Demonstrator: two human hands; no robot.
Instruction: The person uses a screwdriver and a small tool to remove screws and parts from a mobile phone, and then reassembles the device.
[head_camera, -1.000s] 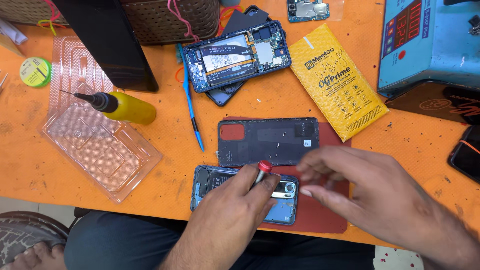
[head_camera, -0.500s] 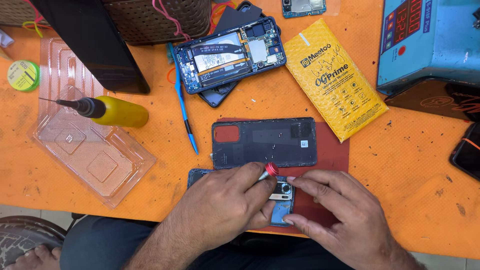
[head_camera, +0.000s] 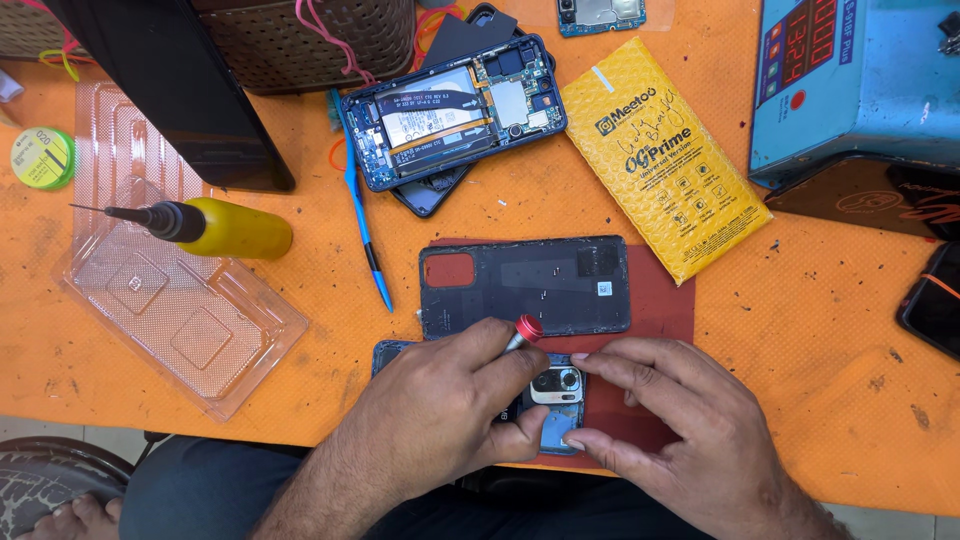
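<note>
Orange counter (head_camera: 820, 380), scuffed, crowded with phone parts. Blue box with red digit display (head_camera: 850, 80) at far right corner. Clear plastic tray (head_camera: 190, 330) at left: empty except yellow bottle with needle tip (head_camera: 215, 228) lying across its upper edge. Red mat (head_camera: 660, 300) at centre, carrying black back cover (head_camera: 525, 285) and blue phone (head_camera: 558, 415) just below it. Second opened phone (head_camera: 455, 110) farther up. Left hand (head_camera: 440, 420) grip closed on red-capped screwdriver (head_camera: 524, 332), tip at camera module. Right hand (head_camera: 680, 430) grip narrow, 2 fingertips pinning phone's right edge.
</note>
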